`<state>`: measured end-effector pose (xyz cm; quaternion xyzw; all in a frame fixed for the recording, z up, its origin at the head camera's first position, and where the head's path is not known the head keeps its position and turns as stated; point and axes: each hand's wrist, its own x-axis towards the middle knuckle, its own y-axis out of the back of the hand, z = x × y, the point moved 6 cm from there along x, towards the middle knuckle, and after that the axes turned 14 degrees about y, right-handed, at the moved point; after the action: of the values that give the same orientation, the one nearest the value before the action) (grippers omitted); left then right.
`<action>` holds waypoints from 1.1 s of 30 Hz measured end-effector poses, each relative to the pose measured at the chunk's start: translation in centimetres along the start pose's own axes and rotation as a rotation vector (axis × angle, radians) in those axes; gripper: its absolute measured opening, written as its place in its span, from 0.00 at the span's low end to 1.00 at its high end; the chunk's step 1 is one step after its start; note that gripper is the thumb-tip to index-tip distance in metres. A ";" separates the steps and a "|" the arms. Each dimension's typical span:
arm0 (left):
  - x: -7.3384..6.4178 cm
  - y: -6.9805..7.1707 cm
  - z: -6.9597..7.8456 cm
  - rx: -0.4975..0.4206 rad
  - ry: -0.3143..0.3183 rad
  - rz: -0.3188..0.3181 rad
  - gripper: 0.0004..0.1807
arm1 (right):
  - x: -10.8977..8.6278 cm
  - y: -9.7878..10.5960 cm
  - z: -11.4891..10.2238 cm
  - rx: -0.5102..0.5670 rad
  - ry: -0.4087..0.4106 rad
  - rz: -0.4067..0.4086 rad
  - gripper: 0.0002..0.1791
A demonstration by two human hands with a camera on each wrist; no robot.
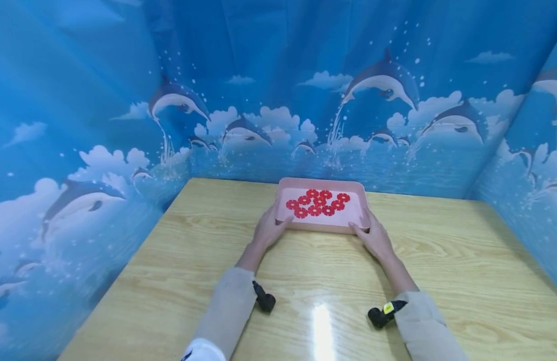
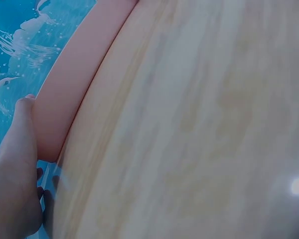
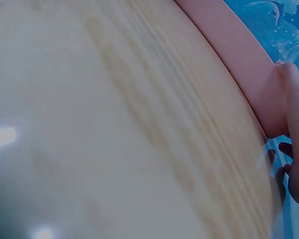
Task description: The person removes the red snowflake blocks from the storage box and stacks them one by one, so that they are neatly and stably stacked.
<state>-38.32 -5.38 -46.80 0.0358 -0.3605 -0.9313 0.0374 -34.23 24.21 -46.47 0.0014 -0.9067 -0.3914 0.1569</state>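
A shallow pink tray (image 1: 323,228) sits near the back edge of the table, with several red notched discs (image 1: 320,201) lying loose on its floor. My left hand (image 1: 270,228) grips the tray's left front corner, thumb on the front rim and fingers along the side. At the right front corner my right hand (image 1: 375,236) holds it in a mirrored way. Both wrist views show a thumb against the outer wall of the pink tray (image 2: 65,104), its lower edge close over the tabletop. The fingers beneath the corners are partly hidden.
The table (image 1: 314,271) has a pale wood-grain top with a bright light reflection near the front. Blue curtains (image 1: 278,60) printed with dolphins and clouds rise behind it and on both sides. A small black camera is strapped at each wrist.
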 end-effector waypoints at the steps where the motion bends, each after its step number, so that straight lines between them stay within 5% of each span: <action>1: -0.2 0.0 0.1 -0.009 -0.002 0.001 0.43 | -0.1 0.0 0.0 0.007 0.000 0.006 0.47; 9: -1.4 0.1 -0.2 -0.031 -0.055 0.016 0.42 | -1.7 0.0 -0.2 0.033 -0.011 0.034 0.47; 33: -6.6 1.2 -1.4 -0.038 -0.078 0.023 0.42 | -6.5 -0.1 -2.3 0.057 -0.025 0.011 0.49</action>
<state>-31.56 -6.52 -46.76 -0.0054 -0.3444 -0.9382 0.0349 -27.42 23.31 -46.86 -0.0038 -0.9194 -0.3646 0.1473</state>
